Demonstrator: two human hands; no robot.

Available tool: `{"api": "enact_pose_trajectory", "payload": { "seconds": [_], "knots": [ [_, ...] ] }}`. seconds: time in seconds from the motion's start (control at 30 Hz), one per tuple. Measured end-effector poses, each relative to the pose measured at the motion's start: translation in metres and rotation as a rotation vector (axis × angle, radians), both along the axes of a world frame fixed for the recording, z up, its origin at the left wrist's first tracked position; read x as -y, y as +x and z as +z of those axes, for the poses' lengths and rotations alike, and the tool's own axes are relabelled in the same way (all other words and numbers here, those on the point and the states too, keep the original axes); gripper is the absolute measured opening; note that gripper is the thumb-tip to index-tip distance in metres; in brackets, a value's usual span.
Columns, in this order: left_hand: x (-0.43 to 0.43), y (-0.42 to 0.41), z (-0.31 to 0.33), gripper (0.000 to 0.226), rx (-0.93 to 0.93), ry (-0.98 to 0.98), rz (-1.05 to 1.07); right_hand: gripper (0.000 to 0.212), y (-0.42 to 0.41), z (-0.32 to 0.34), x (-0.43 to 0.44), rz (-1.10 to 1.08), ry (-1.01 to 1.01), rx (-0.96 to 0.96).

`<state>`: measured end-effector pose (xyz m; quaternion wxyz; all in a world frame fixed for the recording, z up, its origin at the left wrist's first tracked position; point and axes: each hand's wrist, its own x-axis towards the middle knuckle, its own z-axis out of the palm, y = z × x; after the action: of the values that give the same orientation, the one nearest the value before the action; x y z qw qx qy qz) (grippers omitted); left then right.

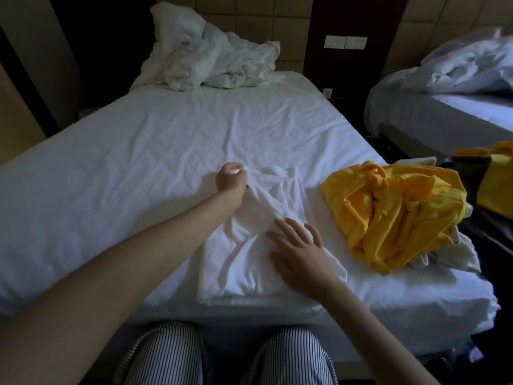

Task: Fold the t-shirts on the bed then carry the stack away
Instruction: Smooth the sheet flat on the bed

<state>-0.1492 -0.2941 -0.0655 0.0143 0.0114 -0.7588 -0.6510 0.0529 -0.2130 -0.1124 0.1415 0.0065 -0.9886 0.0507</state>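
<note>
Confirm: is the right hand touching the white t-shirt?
Touching. Head view: the right hand lies flat, fingers spread, on the white t-shirt, with no gap showing under the fingers.

Two beds are in my view: the near bed and a second bed. White t-shirt: one. Yellow heap: one (I cannot tell how many garments it holds), plus one further yellow piece at the right edge. Hands: two, left hand and right hand. Crumpled bedding pile: one. Wall switch plate: one. Striped trouser legs: two.
</note>
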Motion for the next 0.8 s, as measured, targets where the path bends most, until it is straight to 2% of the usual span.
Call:
{"api": "enact_pose_trajectory", "payload": {
  "seconds": [0.1,0.2,0.23,0.3,0.37,0.43,0.5,0.53,0.6,0.63,0.8],
  "knots": [
    [-0.051,-0.015,0.036,0.026,-0.005,0.066,-0.231,0.052,-0.007,0.000,-0.008,-0.013,0.053,-0.010],
    [-0.083,-0.020,0.047,0.053,0.153,0.103,-0.651,0.066,-0.023,0.006,-0.015,-0.060,0.003,0.012],
    [-0.086,-0.019,0.046,0.064,0.191,0.038,-0.789,0.068,-0.030,0.009,-0.016,-0.071,-0.033,0.010],
    [-0.086,-0.015,0.040,0.066,0.087,-0.186,-0.917,0.066,-0.047,0.020,-0.016,-0.090,-0.116,-0.043],
    [-0.078,-0.013,0.032,0.046,-0.179,-0.321,-0.824,0.057,-0.070,0.030,-0.016,-0.135,-0.174,-0.016],
    [-0.061,-0.010,0.022,0.030,-0.437,-0.370,-0.684,0.050,-0.094,0.033,-0.020,-0.191,-0.243,0.118],
    [-0.034,-0.016,0.000,0.039,-0.619,-0.546,-0.616,0.051,-0.109,0.022,-0.027,-0.261,-0.335,0.243],
    [-0.020,-0.020,-0.016,0.045,-0.666,-0.739,-0.628,0.052,-0.112,0.012,-0.030,-0.296,-0.356,0.283],
    [0.001,-0.031,-0.046,0.054,-0.596,-1.125,-0.671,0.053,-0.113,-0.001,-0.035,-0.351,-0.377,0.309],
    [0.003,-0.038,-0.054,0.058,-0.514,-1.213,-0.662,0.054,-0.114,-0.005,-0.036,-0.363,-0.382,0.308],
    [-0.028,-0.065,-0.039,0.051,-0.266,-1.291,-0.656,0.056,-0.116,-0.004,-0.036,-0.377,-0.379,0.273]
  ]
}}
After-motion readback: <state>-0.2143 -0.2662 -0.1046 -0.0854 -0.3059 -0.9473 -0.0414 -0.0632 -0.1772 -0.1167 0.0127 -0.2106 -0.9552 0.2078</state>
